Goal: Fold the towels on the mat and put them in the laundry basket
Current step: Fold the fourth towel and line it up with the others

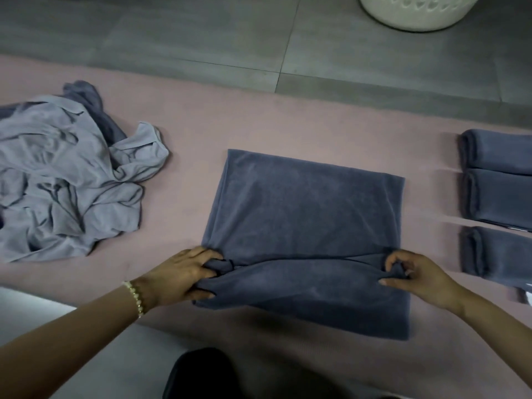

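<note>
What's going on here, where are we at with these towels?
A person is mid-fold on the dark blue towel spread on the pink mat: left grip and right grip each pinch its bunched sides. Folded towels lie to the right, a crumpled pile of lighter cloth waits at the left, and the laundry basket stands beyond on the floor.

The dark blue towel looks a soft, matt terry cloth (the paler heap seems thinner, smoother), on a matt pink mat beside a perforated white plastic basket.
</note>
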